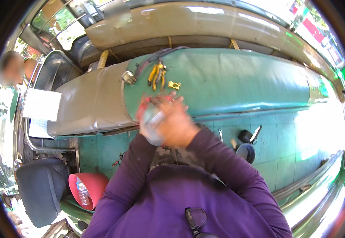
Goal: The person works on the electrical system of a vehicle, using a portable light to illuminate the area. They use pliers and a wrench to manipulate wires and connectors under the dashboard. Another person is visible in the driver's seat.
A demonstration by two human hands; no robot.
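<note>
Wears a purple shirt (204,194) with glasses (196,218) hung on its front. Faces a long seat (240,79), green with a brown left part. Cups a blurred red-and-clear thing (153,119) in the left hand (144,130), before the near edge of the seat. Lays the right hand (177,126) over it, both together and touching. Cannot tell, for the blur, how tightly closed on that side, nor what kind of thing. Has yellow-and-black pliers (153,75) and a small gold-coloured clamp (174,85) on the green part of the seat, a silver fitting (129,77) near its seam with the brown. Has a wrench (220,135) and a dark bowl (245,152) on the floor (265,158), on the near side of the seat. Has a pink bin (101,186) with a clear bottle (84,196) inside, nearer than the seat's left end, beside a dark cushion (43,192).
</note>
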